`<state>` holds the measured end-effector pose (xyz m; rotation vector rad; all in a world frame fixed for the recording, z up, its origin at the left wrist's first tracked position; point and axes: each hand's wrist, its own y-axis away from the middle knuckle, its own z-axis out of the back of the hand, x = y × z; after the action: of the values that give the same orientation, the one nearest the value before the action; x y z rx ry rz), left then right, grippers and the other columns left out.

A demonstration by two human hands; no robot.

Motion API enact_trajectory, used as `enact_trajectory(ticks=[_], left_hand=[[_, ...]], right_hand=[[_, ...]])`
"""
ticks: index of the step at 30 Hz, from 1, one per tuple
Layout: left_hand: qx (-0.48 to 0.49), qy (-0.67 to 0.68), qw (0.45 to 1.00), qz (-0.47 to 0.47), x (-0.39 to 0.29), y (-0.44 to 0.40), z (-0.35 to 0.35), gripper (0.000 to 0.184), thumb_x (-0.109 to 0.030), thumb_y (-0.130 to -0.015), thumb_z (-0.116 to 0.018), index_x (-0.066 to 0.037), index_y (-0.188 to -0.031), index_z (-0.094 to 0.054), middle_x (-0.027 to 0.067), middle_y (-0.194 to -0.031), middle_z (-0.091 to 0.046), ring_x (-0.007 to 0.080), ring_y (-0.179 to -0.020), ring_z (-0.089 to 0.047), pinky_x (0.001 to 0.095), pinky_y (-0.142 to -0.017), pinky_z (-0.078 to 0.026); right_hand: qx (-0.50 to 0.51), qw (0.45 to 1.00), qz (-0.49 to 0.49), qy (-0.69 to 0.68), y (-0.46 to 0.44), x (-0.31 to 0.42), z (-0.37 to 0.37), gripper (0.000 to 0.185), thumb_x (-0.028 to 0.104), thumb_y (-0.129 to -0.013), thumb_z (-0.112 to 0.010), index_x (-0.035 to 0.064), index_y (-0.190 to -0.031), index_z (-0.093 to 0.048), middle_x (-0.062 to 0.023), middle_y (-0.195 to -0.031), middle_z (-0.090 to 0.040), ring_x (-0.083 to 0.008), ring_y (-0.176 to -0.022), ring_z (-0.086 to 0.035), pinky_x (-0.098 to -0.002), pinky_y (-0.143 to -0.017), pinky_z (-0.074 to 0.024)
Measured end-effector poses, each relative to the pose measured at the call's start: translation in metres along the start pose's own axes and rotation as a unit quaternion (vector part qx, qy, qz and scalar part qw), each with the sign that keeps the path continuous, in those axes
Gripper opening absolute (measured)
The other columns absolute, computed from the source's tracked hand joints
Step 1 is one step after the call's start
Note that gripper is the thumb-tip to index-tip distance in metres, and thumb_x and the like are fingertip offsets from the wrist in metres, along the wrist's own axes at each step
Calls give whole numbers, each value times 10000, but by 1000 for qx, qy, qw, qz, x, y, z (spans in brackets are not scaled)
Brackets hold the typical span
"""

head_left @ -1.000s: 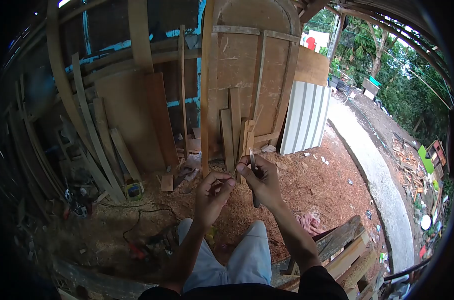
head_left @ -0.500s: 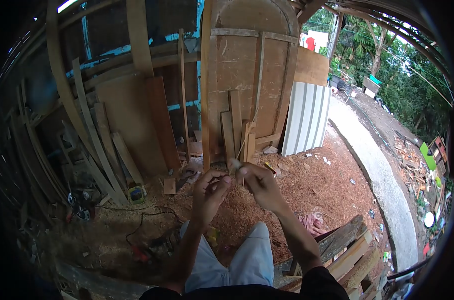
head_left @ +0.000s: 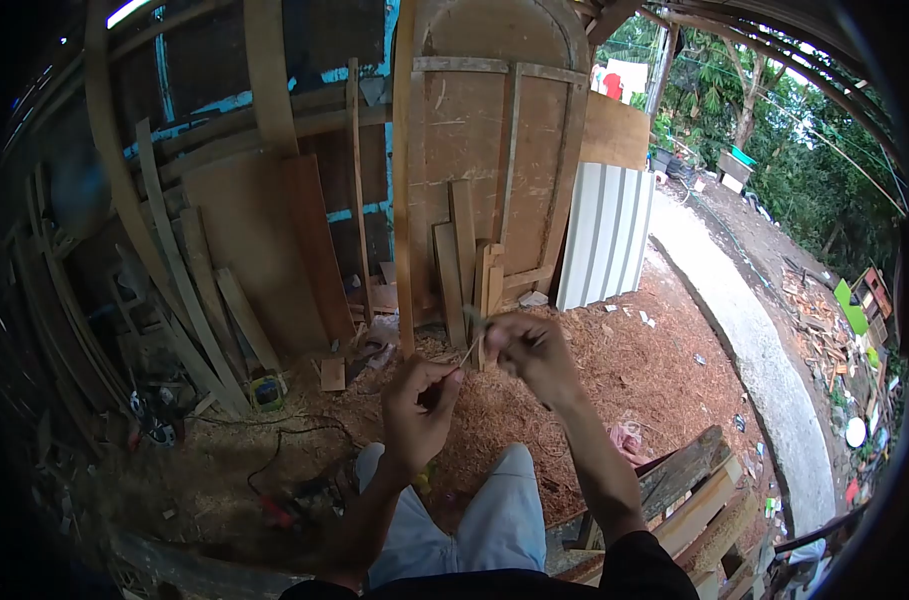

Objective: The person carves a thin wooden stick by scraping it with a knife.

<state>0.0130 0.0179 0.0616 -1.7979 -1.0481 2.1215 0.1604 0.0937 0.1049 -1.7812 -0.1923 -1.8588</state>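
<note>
My left hand [head_left: 419, 410] is closed, thumb and forefinger pinching the lower end of a thin pale strand [head_left: 471, 351]. Whether it is string or a sliver of wood, I cannot tell. The strand slants up toward my right hand [head_left: 536, 358], whose fingers are curled shut a little higher and to the right. At those fingertips shows a small, blurred pale piece [head_left: 473, 314]; its kind cannot be made out. Both hands are held in the air above my knees [head_left: 504, 490].
Boards [head_left: 304, 250] and a large arched wooden panel [head_left: 474, 130] lean along the wall. White corrugated sheet [head_left: 602, 235] stands at their right. Wood shavings [head_left: 624, 350] cover the ground. Stacked planks [head_left: 694, 490] lie close by my right arm. A cord [head_left: 309, 428] runs at the left.
My hands have moved apart: the right has risen slightly and shifted right, and the left is a little lower. More of the strand shows between them. The view has shifted slightly.
</note>
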Motion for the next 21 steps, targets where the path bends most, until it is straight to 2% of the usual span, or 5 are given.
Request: enact_trajectory(ticks=[2, 6, 10, 12, 21], left_hand=[[7, 18, 999, 28, 5, 3, 0, 45, -30, -843, -621, -4, -837, -584, -24, -673, -504, 0, -578, -415, 171, -503, -326], [13, 86, 992, 88, -1, -1, 0, 25, -21, -842, -620, -6, -852, -603, -30, -691, -514, 1, -603, -424, 167, -525, -333], [21, 87, 992, 94, 1, -2, -3, 27, -14, -847, -609, -7, -873, -607, -31, -708, -532, 0, -618, -437, 165, -539, -340], [13, 95, 994, 58, -1, -5, -4, 23, -17, -853, -603, -9, -875, -606, -27, -721, -542, -3, -624, -443, 164, -538, -341], [38, 85, 993, 73, 0, 2, -2, 32, -31, -865, -596, 0, -872, -590, -39, -691, -531, -4, -606, -426, 162, -534, -334]], right_hand=[[-35, 999, -1, -28, -7, 1, 14, 161, 136, -902, -557, 14, -988, -619, -38, -662, -593, -45, -497, -441, -201, -440, -328], [-25, 998, 16, -50, -1, 2, 6, 159, 135, -903, -555, 15, -989, -613, -39, -653, -589, -45, -484, -436, -198, -428, -316], [66, 996, -2, -59, 10, -8, -9, 156, 133, -900, -561, 5, -977, -607, -38, -663, -594, -38, -502, -436, -188, -428, -308], [56, 996, -8, -71, 13, -10, -12, 152, 137, -900, -563, 4, -960, -606, -39, -668, -599, -37, -498, -433, -186, -429, -307], [45, 996, -41, -63, 6, -5, -2, 159, 161, -894, -581, 6, -866, -607, -28, -663, -600, -36, -489, -423, -183, -435, -309]])
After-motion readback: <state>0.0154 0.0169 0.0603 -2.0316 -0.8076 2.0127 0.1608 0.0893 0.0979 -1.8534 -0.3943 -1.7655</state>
